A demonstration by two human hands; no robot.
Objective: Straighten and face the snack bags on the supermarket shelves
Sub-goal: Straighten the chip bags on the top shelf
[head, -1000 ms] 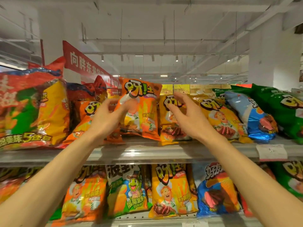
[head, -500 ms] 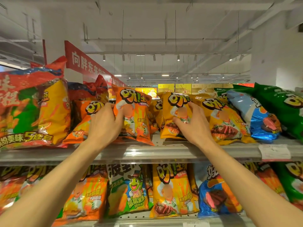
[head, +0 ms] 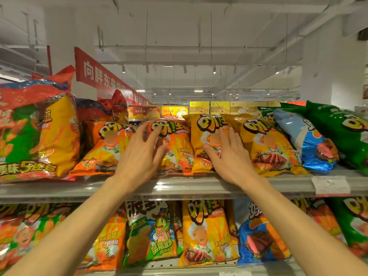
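Left hand (head: 139, 156): fingers spread wide, pressing the orange bag (head: 175, 148).
Right hand (head: 229, 156): fingers straight, flat on the yellow bag (head: 203, 140).
Shelf (head: 179, 186): carries both bags.

1. A red banner (head: 103, 76) with white Chinese characters hangs over the aisle.
2. Track spotlights (head: 214, 69) line the white ceiling.
3. A white price tag (head: 330, 185) sits on the shelf edge.
4. Yellow boxes (head: 220, 107) stand behind.

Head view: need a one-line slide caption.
Left hand on an orange snack bag and right hand on a yellow snack bag, both leaning back on the upper shelf.
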